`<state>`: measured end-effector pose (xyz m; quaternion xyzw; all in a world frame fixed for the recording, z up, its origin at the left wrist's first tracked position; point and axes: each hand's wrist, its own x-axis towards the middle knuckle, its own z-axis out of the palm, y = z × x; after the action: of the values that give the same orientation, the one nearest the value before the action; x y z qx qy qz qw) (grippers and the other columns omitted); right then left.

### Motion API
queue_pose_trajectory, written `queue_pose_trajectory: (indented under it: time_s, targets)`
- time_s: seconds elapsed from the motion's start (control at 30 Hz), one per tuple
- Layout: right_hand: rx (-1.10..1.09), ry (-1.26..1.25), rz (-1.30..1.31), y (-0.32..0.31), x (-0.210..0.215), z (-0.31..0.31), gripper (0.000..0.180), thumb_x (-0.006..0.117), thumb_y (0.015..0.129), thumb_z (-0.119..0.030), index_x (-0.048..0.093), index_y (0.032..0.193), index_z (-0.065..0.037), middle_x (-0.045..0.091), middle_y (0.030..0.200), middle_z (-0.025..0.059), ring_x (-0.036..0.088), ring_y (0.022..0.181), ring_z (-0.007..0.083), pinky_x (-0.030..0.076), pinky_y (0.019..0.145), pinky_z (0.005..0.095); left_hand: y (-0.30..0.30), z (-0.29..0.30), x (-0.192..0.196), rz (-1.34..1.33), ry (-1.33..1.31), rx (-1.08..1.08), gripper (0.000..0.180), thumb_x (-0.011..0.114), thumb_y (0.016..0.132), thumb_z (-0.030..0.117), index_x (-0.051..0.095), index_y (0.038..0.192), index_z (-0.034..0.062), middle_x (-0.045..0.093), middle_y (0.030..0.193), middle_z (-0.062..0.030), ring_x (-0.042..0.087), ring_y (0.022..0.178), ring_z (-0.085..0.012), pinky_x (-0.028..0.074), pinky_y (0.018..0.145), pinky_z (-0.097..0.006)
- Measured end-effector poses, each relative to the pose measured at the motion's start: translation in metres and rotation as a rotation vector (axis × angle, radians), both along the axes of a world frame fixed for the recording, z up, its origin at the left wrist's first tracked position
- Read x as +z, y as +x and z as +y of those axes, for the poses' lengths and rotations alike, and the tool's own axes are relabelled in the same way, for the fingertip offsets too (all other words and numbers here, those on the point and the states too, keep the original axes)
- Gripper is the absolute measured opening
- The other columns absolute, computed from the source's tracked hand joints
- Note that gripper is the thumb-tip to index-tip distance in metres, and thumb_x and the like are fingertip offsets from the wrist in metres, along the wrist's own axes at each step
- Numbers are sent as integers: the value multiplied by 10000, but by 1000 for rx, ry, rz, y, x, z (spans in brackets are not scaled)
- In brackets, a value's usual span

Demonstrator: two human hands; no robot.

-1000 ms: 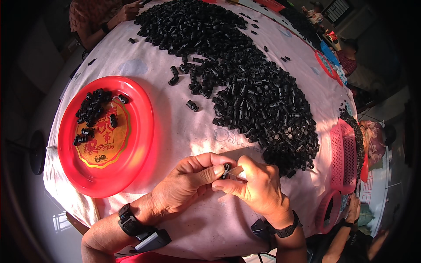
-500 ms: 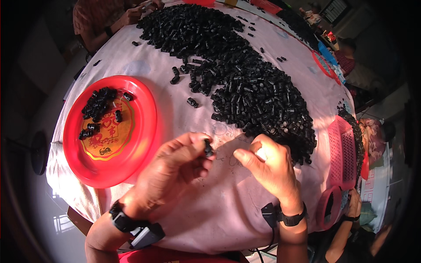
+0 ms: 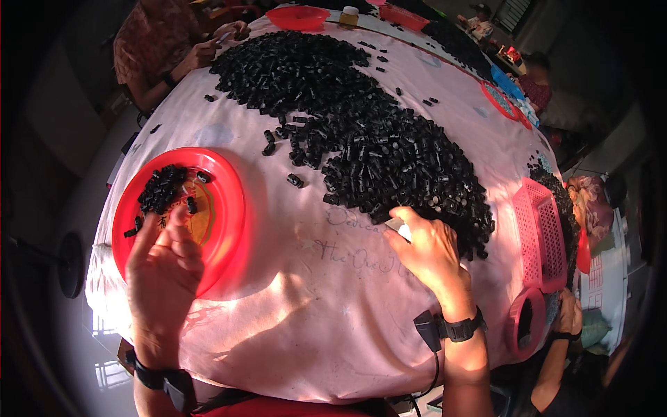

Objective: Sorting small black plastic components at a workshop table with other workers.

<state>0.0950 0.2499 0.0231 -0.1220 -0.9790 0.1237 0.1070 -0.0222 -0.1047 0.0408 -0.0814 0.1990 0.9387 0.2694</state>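
L hand [image 3: 163, 267] hovers over the near rim of the red plastic plate [image 3: 229, 208], palm up-ish, fingers spread & loose, nothing gripped. Its fingertips [image 3: 147, 229] point toward the small heap of black parts on the plate [image 3: 161, 189], which lies just beyond them at the plate's far-left side; a few loose ones sit beside that heap, incl. one at the rim [image 3: 130, 232]. Can't tell if a fingertip touches any of them.

R hand [image 3: 427, 247] is at the near edge of the big pile of small black cylindrical parts [image 3: 361, 132], knuckles up, fingers curled down into the pile's edge. Fingers bent, w/ thumb tucked under, so whether it grips a part can't be told. The pile runs from right under that hand diagonally away across the pink tablecloth [image 3: 313, 313] to the far-left side. A few strays lie apart from the pile, e.g. one black part [image 3: 295, 181] btw plate & pile.

Both wrists carry black bands: L wristband [image 3: 163, 381], R wristband w/ cable [image 3: 455, 326].

Right of the R hand: pink slotted basket [image 3: 538, 233] at the table edge, near but not touching the hand. Far side: another red dish [image 3: 299, 17] & another person's hands [image 3: 222, 38] at the pile's far end. Another person's arm [image 3: 556, 347] shows at lower right, below the table edge.
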Motion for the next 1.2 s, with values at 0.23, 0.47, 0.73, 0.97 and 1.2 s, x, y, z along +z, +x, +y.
queue_pose_trajectory:
  time_s: [0.23,0.47,0.73,0.97,1.2]
  targets:
    - [50,-58,-17,-1,-1,-10,343,689,882,-268,642,1194,-134,690,720,181,687,709,401,542,672,507,26,88,-1,346,-544,-546,325,584,1006,244,580,1257,37,635,1118,-45,603,973,-130,486,867,-285]
    - [90,-31,-26,-4,-5,-24,272,713,868,-196,670,1112,-85,700,730,161,709,681,337,549,637,414,27,118,-26,402,-603,-652,319,567,1032,227,574,1286,34,655,1084,-55,625,948,-123,509,841,-268]
    - [311,-493,19,2,19,-53,260,776,822,-120,680,1051,-42,729,846,126,735,722,262,561,613,333,25,120,-25,288,-495,-751,287,657,989,241,606,1174,27,644,956,-21,594,817,-88,495,757,-252]
    - [172,-663,-64,0,19,-48,184,757,875,-94,682,1034,-38,720,805,85,674,638,96,518,565,271,23,119,-29,165,-403,-707,299,628,997,137,550,1268,39,642,987,-23,607,830,-97,507,773,-244]
    - [210,-838,-48,-2,9,-47,167,702,926,-88,675,1066,-1,738,822,95,711,714,94,538,606,248,22,116,-32,151,-391,-716,280,596,1012,133,551,1267,28,642,1027,-35,631,848,-113,533,780,-255]
